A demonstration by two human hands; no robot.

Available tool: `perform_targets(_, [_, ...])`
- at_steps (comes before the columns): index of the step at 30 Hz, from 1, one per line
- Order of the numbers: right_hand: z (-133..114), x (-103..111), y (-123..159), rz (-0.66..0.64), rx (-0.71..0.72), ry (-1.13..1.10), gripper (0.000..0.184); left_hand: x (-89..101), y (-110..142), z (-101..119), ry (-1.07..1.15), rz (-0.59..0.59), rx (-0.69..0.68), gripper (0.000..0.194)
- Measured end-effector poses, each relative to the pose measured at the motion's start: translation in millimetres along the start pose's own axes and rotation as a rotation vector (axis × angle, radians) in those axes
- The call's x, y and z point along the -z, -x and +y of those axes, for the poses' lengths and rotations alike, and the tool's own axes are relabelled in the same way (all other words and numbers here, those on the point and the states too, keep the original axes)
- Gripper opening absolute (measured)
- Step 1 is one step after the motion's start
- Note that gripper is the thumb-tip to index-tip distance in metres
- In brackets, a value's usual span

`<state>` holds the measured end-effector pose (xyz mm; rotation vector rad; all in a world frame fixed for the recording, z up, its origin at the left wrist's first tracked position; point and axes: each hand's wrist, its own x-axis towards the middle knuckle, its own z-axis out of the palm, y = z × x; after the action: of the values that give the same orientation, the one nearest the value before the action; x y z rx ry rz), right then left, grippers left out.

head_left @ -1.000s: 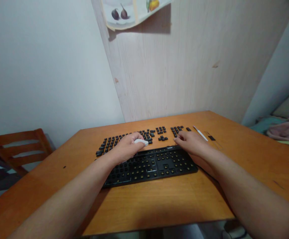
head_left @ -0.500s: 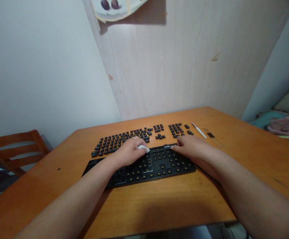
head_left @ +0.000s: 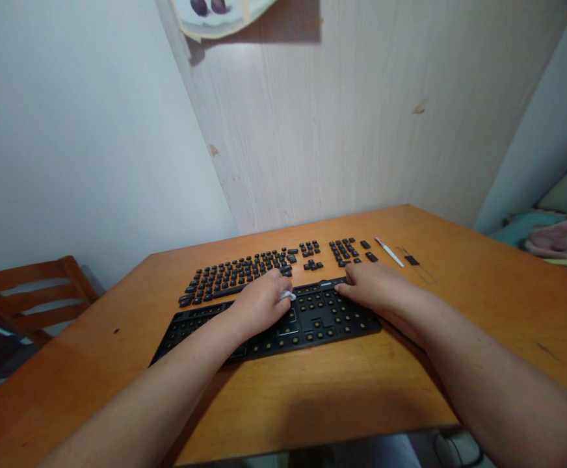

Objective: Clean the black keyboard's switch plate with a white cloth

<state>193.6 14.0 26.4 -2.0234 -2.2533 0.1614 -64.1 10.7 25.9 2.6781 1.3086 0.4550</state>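
Observation:
A black keyboard base without its keycaps lies across the wooden table, rows of small switch posts showing. Over its middle, my left hand is closed on a white cloth or tissue, pressed against the upper part of the base. My right hand grips the far right edge of the keyboard base, thumb on top, its other fingers mostly hidden behind. Beyond the base, loose black keycaps are laid out in keyboard order, with the number-pad keycaps to the right.
A white brush or pen-like stick lies right of the keycaps, near a small black tool with wire loops. The wooden table meets a wall behind. A wooden chair stands at the left.
My left hand, with the white cloth, has shifted slightly down over the keyboard base. My right hand keeps its hold at the right edge. The view has tilted a little.

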Motion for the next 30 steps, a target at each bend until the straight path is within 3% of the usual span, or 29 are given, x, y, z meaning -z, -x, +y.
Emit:
perform_targets(6, [-1,3,2,-0.051,0.003,0.025,0.037,3.0,1,2,-0.189,-0.086,-0.07,0.017])
perform_targets(10, [0,2,1,-0.066,-0.004,0.032,0.039,7.4,3,2,-0.198,-0.123,-0.11,0.017])
perform_targets(19, [-2,3,3,-0.076,0.009,0.049,0.039,3.6,-2,3,-0.254,-0.105,-0.056,0.016])
perform_targets(30, [0,2,1,-0.088,-0.001,0.046,0.038,14.7,-2,14,-0.294,-0.202,-0.175,0.015])
